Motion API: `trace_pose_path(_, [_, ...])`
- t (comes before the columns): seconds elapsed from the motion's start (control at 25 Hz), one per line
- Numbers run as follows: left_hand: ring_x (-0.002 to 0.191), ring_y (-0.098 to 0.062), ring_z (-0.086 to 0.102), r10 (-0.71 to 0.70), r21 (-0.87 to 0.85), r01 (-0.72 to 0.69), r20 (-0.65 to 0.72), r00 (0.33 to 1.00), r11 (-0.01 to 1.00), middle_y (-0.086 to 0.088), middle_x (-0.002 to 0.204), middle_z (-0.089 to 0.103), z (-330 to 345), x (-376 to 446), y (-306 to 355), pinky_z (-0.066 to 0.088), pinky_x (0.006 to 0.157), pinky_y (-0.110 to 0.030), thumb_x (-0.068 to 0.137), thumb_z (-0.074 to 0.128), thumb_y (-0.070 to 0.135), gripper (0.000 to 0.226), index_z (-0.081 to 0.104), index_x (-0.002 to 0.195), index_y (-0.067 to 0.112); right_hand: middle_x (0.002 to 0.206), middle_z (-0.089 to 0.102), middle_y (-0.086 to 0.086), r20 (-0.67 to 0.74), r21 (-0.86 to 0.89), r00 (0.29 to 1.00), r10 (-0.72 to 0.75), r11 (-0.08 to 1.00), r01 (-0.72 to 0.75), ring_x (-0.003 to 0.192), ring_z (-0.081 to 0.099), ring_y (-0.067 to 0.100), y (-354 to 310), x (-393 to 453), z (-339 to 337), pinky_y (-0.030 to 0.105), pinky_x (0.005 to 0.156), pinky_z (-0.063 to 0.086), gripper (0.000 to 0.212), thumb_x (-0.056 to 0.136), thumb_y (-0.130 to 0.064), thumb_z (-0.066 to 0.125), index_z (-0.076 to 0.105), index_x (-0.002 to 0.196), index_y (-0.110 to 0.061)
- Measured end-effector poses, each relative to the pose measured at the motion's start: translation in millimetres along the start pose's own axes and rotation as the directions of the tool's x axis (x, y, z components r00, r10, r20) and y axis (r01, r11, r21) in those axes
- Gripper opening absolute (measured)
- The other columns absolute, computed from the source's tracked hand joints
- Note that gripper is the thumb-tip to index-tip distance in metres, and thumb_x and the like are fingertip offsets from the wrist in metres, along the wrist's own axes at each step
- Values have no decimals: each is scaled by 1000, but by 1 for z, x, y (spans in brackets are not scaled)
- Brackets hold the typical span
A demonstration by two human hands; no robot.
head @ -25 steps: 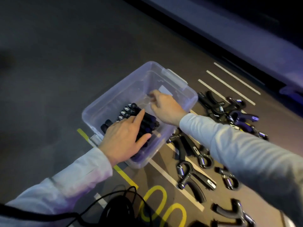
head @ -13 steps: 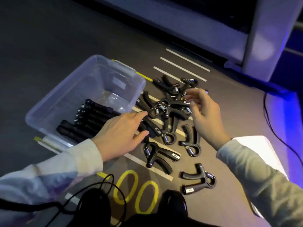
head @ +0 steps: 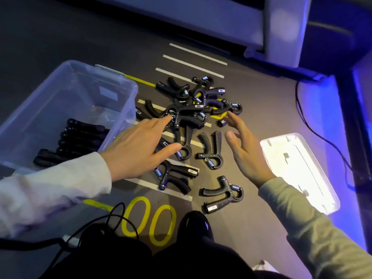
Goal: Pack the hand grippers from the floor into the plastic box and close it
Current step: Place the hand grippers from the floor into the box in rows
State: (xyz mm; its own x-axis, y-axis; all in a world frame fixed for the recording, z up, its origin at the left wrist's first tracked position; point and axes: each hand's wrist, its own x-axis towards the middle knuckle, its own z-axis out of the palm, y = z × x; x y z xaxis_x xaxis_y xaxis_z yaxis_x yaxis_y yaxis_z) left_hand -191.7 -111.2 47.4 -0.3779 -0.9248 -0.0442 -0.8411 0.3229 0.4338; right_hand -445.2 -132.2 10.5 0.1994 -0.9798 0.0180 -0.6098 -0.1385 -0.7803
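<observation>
Several black hand grippers [head: 193, 105] with metal springs lie scattered on the dark floor in the middle. A clear plastic box [head: 120, 85] stands at the left, with a row of black grippers [head: 80, 135] packed in its near half. The white lid [head: 298, 170] lies flat at the right. My left hand [head: 138, 146] reaches over the pile with fingers straight, its fingertips at a gripper beside the box. My right hand [head: 243, 150] hovers open just right of the pile, holding nothing.
White and yellow tape lines and yellow "00" marks [head: 149, 220] cross the floor. A black cable [head: 104, 220] loops at the bottom left, and another cable [head: 322, 133] runs at the right. A white wall base [head: 201, 15] runs along the back. My knee shows at the bottom.
Both hands left the box and moved right over the pile on the floor. The view swung right, so the lid came into sight.
</observation>
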Motion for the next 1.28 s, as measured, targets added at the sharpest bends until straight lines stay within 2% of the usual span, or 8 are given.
trace_pose_path(0.08, [132, -17, 35, -24, -14, 25, 43, 999, 1000, -1, 147, 35, 6, 2, 1, 35, 101, -36, 84, 32, 60, 77, 15, 147, 18, 145, 43, -6, 9, -14, 999, 50, 999, -50, 132, 39, 3, 19, -7, 0, 22, 108, 32, 77, 85, -69, 31, 29, 146, -22])
trace_pose_path(0.32, [133, -16, 35, -5, -19, 7, 116, 993, 1000, 0, 148, 34, 29, 12, 2, 38, 103, -41, 86, 46, 52, 75, 17, 146, 18, 139, 49, 2, 83, -273, 963, 256, 936, -225, 126, 49, 17, 79, -21, 26, 28, 100, 39, 56, 94, -32, 52, 32, 144, -19])
trace_pose_path(0.48, [127, -15, 41, 15, 42, -21, 138, 990, 999, 4, 144, 38, 32, 14, 2, 42, 98, -38, 87, 46, 51, 68, 23, 145, 23, 142, 44, -1, 211, -510, 957, 201, 857, -68, 122, 52, 22, 106, -1, 49, 33, 95, 47, 50, 95, -23, 49, 36, 143, -22])
trace_pose_path(0.64, [126, -14, 43, 9, 70, -18, 132, 991, 997, 4, 139, 45, 32, 6, -9, 44, 96, -37, 88, 42, 57, 63, 31, 141, 25, 137, 45, 3, 314, -751, 930, 192, 649, 120, 118, 50, 26, 119, 32, 65, 36, 93, 45, 47, 95, -17, 47, 36, 141, -20])
trace_pose_path(0.76, [121, -17, 48, -26, 68, 16, 142, 990, 998, 2, 133, 52, 33, 1, -19, 45, 94, -37, 75, 22, 67, 78, 36, 139, 24, 123, 54, 9, 339, -819, 918, 207, 544, 180, 111, 52, 29, 123, 47, 71, 36, 89, 42, 49, 92, -16, 50, 33, 138, -17])
trace_pose_path(0.88, [119, -16, 49, -58, 57, 49, 153, 987, 997, 3, 133, 52, 33, -1, -23, 44, 92, -34, 73, 20, 67, 79, 36, 139, 26, 109, 67, 8, 377, -836, 919, 111, 469, 286, 102, 55, 27, 126, 51, 74, 35, 85, 36, 38, 93, -25, 44, 37, 128, -12])
trace_pose_path(1.16, [114, -14, 50, -113, 22, 111, 176, 978, 994, 7, 139, 44, 34, -9, -25, 37, 93, -25, 87, 43, 55, 62, 29, 142, 29, 108, 65, 7, 410, -827, 910, 58, 445, 344, 101, 55, 25, 142, 45, 76, 32, 85, 38, 41, 92, -18, 50, 36, 129, -6])
trace_pose_path(1.28, [114, -10, 47, -124, 25, 122, 163, 979, 992, 10, 142, 39, 32, -9, -27, 35, 94, -22, 90, 44, 52, 60, 26, 143, 30, 108, 63, 9, 343, -735, 935, 93, 646, 205, 99, 54, 25, 136, 44, 74, 32, 84, 41, 38, 91, -14, 50, 40, 127, -8])
